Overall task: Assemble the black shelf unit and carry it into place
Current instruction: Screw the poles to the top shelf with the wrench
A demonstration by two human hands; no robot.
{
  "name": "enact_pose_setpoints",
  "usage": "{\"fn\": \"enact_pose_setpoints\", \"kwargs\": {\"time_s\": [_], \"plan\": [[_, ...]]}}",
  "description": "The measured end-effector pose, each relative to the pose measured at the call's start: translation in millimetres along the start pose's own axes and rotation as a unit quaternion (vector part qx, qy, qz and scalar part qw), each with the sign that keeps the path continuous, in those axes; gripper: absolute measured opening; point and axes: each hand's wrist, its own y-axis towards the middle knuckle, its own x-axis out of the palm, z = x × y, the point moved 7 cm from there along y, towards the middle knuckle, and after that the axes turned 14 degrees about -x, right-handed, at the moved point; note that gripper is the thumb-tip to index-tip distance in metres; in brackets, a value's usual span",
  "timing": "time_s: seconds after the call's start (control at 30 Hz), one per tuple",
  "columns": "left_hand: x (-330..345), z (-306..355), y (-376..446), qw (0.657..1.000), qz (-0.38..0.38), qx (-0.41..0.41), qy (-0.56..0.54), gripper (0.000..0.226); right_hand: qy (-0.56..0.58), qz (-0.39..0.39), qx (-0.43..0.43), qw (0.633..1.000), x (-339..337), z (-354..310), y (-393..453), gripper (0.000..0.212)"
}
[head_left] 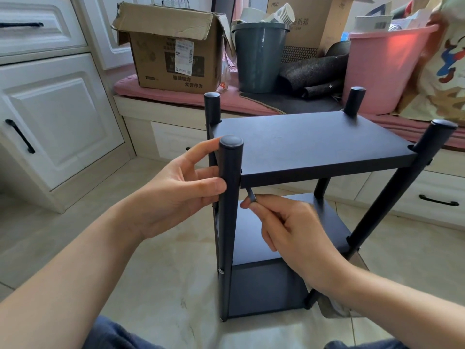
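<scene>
Tightening stage: left hand [181, 187] grips the front post [229, 197], right hand [284, 225] pinches a hex key [251, 195] under the top shelf [309, 144]; next, turn it snug.

far left, open brown cardboard box [173, 56]: I read "大有作为" printed low on its front, white shipping label above too small to read | far right, tall cardboard box [312, 21] behind my grey bin: "AOC" at top, "机箱" lower down
</scene>
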Motion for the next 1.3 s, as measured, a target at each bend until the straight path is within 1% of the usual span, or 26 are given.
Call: {"fn": "enact_pose_setpoints", "kwargs": {"time_s": [0.1, 0.2, 0.27, 0.3, 0.43, 0.57, 0.7, 0.77, 0.83, 0.93, 1.07, 1.2, 1.3], "plan": [[-2, 0, -1, 1.000, 0.010, 0.004, -0.009, 0.074, 0.014, -0.015, 0.005, 1.000, 7, 5, 2, 0.021], [-3, 0, -2, 1.000, 0.011, 0.007, -0.009, 0.074, 0.000, -0.024, -0.001, 1.000, 12, 6, 6, 0.034], [-3, 0, -2, 1.000, 0.012, 0.008, -0.006, 0.074, 0.007, -0.015, 0.000, 1.000, 14, 6, 10, 0.044], [-3, 0, -2, 1.000, 0.011, 0.008, -0.004, 0.074, 0.013, -0.011, 0.001, 1.000, 14, 6, 11, 0.045], [-5, 0, -2, 1.000, 0.013, 0.010, 0.009, 0.074, 0.028, -0.003, 0.003, 1.000, 18, 7, 17, 0.043], [-6, 0, -2, 1.000, 0.016, 0.015, 0.011, 0.075, 0.030, -0.007, -0.002, 1.000, 20, 7, 19, 0.037], [-7, 0, -2, 1.000, 0.010, 0.018, 0.012, 0.072, 0.008, -0.020, 0.004, 1.000, 19, 7, 19, 0.036], [-6, 0, -1, 1.000, 0.007, 0.020, 0.012, 0.070, -0.009, -0.025, 0.018, 0.999, 16, 10, 16, 0.031], [-6, 0, -1, 1.000, 0.005, 0.023, 0.012, 0.070, -0.019, -0.019, 0.033, 0.999, 9, 12, 11, 0.028], [-5, 0, 0, 1.000, -0.002, 0.024, 0.005, 0.074, -0.025, -0.007, 0.032, 0.999, -3, 12, 5, 0.026], [-4, 0, 1, 1.000, -0.004, 0.025, -0.008, 0.072, -0.030, -0.014, 0.035, 0.999, -12, 12, -3, 0.024], [-3, 0, 2, 1.000, -0.007, 0.026, -0.007, 0.069, -0.040, -0.004, 0.014, 0.999, -19, 7, -4, 0.023], [-3, -1, 2, 1.000, -0.010, 0.026, -0.006, 0.068, -0.062, -0.015, -0.010, 0.998, -17, 3, -3, 0.022]]}}
